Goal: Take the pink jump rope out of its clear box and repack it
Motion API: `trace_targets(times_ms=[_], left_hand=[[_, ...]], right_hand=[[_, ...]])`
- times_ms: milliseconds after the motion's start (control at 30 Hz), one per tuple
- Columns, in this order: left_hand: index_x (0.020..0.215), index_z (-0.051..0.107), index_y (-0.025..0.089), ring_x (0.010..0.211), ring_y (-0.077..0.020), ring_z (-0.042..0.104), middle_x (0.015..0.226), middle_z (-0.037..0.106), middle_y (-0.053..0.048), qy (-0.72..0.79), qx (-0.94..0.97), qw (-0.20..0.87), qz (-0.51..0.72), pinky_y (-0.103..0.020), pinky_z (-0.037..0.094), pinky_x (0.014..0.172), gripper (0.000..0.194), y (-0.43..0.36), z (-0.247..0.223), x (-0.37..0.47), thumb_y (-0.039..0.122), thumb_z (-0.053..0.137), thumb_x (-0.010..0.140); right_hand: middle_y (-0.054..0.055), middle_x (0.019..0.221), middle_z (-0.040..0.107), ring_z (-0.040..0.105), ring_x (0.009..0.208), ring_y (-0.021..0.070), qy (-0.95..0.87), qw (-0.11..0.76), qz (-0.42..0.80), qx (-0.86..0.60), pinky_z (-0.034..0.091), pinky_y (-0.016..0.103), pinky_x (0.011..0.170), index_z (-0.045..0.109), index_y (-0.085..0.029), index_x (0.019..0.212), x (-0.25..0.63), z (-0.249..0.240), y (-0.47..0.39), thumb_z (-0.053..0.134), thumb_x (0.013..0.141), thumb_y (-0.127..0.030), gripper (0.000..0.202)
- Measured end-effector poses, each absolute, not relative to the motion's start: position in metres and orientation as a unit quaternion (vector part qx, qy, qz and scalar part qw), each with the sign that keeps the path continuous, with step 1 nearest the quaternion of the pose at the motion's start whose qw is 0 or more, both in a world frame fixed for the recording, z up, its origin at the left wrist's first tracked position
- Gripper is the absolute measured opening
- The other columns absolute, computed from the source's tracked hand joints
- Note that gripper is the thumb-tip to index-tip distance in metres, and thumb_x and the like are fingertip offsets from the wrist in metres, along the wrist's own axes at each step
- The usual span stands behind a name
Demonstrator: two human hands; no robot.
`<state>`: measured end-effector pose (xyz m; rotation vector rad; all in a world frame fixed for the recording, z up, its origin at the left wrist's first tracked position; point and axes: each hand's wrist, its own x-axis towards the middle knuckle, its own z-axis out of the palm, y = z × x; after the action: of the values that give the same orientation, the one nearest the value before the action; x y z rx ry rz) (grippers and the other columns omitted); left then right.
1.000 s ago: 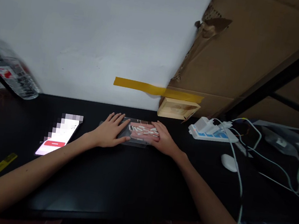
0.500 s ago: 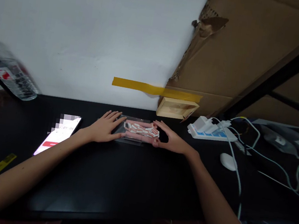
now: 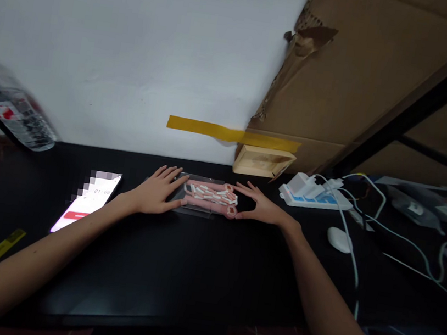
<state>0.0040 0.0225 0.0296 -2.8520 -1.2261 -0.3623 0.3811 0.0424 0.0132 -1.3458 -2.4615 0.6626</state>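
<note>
What looks like a skipping rope (image 3: 211, 194), with two pink handles and pink and white beads bunched between them, lies on the black table in a clear plastic bag (image 3: 196, 213). My left hand (image 3: 152, 191) rests flat with spread fingers over the left end of the bag, its fingertips and thumb touching it. Just right of the handle ends is my right hand (image 3: 263, 206). Its fingers and thumb are apart in a wide curve, and nothing is between them. The thumb tip is close to the nearer handle; whether it touches I cannot tell.
A lit phone (image 3: 88, 201) lies left of my left forearm. At the back stand a water bottle (image 3: 18, 114) and a shallow wooden box (image 3: 263, 163). To the right are a power strip (image 3: 315, 194), a white mouse (image 3: 338, 240) and trailing cables (image 3: 354, 261).
My right hand has shifted slightly right, its fingers coming off the handle ends. My left hand and the bagged skipping rope stay in place.
</note>
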Motion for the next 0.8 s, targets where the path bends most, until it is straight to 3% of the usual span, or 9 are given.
trace_targets(times_ms=[200,500,800], left_hand=[[0.152,0.032,0.019,0.148,-0.0365,0.026,0.159,0.034,-0.016,-0.388,-0.916,0.019,-0.099,-0.054,0.018,0.12,0.074,0.017,0.031,0.011,0.068,0.032,0.096],[0.152,0.031,0.023,0.146,-0.0367,0.029,0.158,0.036,-0.013,-0.397,-0.911,0.019,-0.111,-0.056,0.019,0.119,0.07,0.015,0.028,0.013,0.066,0.034,0.096],[0.151,0.031,0.017,0.147,-0.0387,0.027,0.158,0.034,-0.017,-0.399,-0.912,0.033,-0.095,-0.055,0.017,0.119,0.074,0.011,0.028,0.021,0.066,0.032,0.096]], right_hand=[[0.006,0.162,0.033,0.012,0.152,0.0382,-0.848,0.135,0.212,-0.467,0.013,0.067,0.119,0.041,-0.038,0.15,0.359,0.009,0.036,0.077,0.069,-0.067,0.093],[0.006,0.164,0.027,0.015,0.152,0.0369,-0.846,0.176,0.197,-0.463,0.021,0.064,0.119,0.044,-0.038,0.149,0.332,0.003,0.023,0.07,0.075,-0.07,0.084],[0.007,0.164,0.028,0.013,0.152,0.0404,-0.844,0.169,0.16,-0.483,0.02,0.064,0.12,0.041,-0.037,0.151,0.304,0.001,0.015,0.061,0.077,-0.078,0.087]])
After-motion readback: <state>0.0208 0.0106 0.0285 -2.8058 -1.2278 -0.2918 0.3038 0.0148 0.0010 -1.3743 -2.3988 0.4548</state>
